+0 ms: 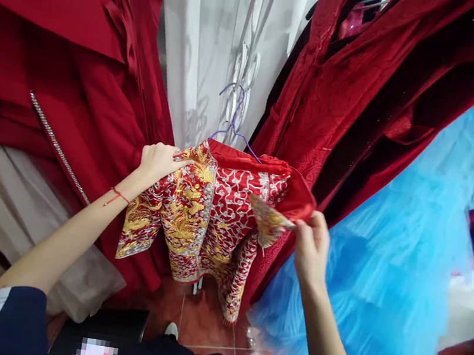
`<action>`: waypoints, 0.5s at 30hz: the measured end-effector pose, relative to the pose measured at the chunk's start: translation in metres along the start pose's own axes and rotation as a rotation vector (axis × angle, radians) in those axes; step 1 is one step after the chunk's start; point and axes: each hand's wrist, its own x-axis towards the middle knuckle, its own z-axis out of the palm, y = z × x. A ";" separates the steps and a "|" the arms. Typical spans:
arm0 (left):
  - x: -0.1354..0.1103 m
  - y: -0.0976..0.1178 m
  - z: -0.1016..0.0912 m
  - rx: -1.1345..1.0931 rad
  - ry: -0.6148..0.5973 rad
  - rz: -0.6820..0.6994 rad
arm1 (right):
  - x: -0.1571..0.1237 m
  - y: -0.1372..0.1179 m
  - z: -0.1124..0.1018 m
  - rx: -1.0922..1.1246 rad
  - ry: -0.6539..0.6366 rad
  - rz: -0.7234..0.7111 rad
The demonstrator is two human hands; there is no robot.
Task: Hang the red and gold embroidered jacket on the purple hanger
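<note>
A red jacket (pixel 186 217) with gold and silver embroidery hangs in front of me on a purple wire hanger (pixel 235 119). My left hand (pixel 160 161) grips the jacket's shoulder on the left, thumb on the front and fingers behind it. On the other side my right hand (pixel 313 242) pinches the edge of the front panel and holds it pulled out to the right. That panel is folded over, so its plain red lining shows. The hanger's right arm runs into the neck opening, where its end is hidden.
Dark red garments (pixel 114 76) hang at the left, above a pale beige skirt (pixel 37 201). At the right hang a patterned red dress (pixel 305 105) and a blue ruffled tulle dress (pixel 400 243). White curtains (pixel 214 32) stand behind. The floor has reddish tiles (pixel 202 320).
</note>
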 end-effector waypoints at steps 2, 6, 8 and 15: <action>0.000 0.001 0.002 -0.006 -0.004 0.002 | 0.023 0.008 -0.028 -0.003 0.207 -0.053; 0.002 0.009 0.013 -0.010 -0.019 0.007 | 0.032 0.036 -0.082 -0.004 0.519 -0.310; 0.005 0.014 0.019 -0.022 -0.039 0.022 | 0.014 0.045 -0.081 -0.152 0.224 -0.359; 0.014 0.008 0.024 -0.047 -0.032 0.043 | 0.010 0.055 0.016 -0.896 -0.510 -0.016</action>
